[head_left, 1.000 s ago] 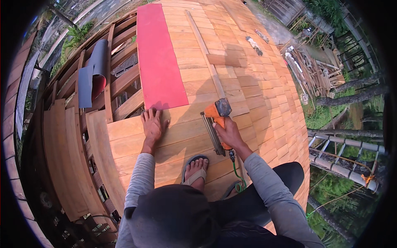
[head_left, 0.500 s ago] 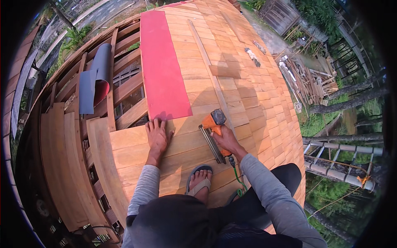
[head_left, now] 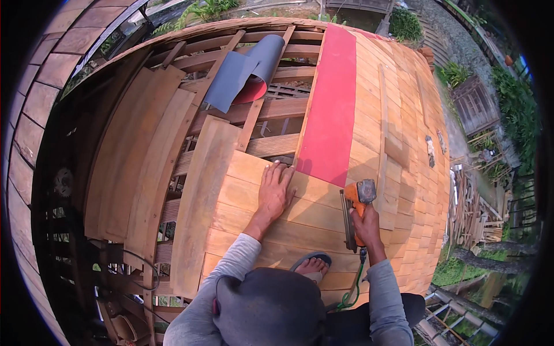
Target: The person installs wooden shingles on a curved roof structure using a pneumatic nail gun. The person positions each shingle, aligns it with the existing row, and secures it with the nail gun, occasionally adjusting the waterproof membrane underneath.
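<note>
My left hand [head_left: 276, 191] lies with fingers apart on the upper edge of a course of wooden shingles [head_left: 259, 216], just left of the red sheet's lower corner. That red sheet [head_left: 329, 109] runs in a long strip up the roof. In my right hand [head_left: 366, 226] is an orange and black air nailer [head_left: 359, 199], gripped by its handle. Its long magazine points down toward me, close to the shingles; whether it touches them I cannot tell. A green air hose [head_left: 356, 282] hangs from the handle's base. My sandalled foot [head_left: 313, 265] rests on the shingles between my arms.
Left of the shingles, open roof battens [head_left: 283, 108] show gaps below. A grey, red-backed roll of sheet [head_left: 245, 72] lies across them. Loose wide boards [head_left: 147, 150] rest further left. A long wooden strip [head_left: 383, 115] lies on the right slope. A ladder [head_left: 461, 317] stands beyond the right edge.
The view has swung left, so the roof appears further right. My left hand has slid a little left, away from the red sheet's corner. The nailer stays in my right hand.
</note>
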`<state>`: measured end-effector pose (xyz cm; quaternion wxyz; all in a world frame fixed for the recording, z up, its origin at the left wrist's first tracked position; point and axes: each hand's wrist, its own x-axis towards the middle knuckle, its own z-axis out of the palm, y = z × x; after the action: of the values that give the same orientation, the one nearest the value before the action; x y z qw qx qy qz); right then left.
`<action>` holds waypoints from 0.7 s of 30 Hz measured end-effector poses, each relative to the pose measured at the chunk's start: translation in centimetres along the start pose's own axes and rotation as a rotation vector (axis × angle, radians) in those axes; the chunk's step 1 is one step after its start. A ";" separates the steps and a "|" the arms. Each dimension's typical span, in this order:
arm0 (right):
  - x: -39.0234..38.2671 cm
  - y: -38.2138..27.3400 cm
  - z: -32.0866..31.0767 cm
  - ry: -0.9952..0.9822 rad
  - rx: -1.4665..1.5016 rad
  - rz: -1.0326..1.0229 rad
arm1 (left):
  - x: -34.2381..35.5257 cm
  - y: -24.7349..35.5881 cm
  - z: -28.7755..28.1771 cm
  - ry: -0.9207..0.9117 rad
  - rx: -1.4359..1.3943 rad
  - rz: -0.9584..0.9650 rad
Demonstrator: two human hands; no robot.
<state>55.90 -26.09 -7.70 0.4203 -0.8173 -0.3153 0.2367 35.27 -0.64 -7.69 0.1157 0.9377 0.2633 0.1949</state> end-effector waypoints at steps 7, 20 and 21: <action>4.8 -13.7 7.0 -0.215 0.277 -0.366 | -12.2 -8.7 -16.3 0.357 0.346 -0.583; 5.8 -22.3 14.3 -0.400 0.044 -0.367 | -25.5 -5.5 -19.6 0.007 0.433 -0.757; 5.1 -22.4 14.4 -0.441 0.018 -0.310 | -25.4 -5.6 -19.6 0.012 0.439 -0.737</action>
<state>42.96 -4.68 2.72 0.3799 -0.6843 -0.5184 0.3444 4.48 -7.42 0.39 -0.0264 0.7821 0.6168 0.0853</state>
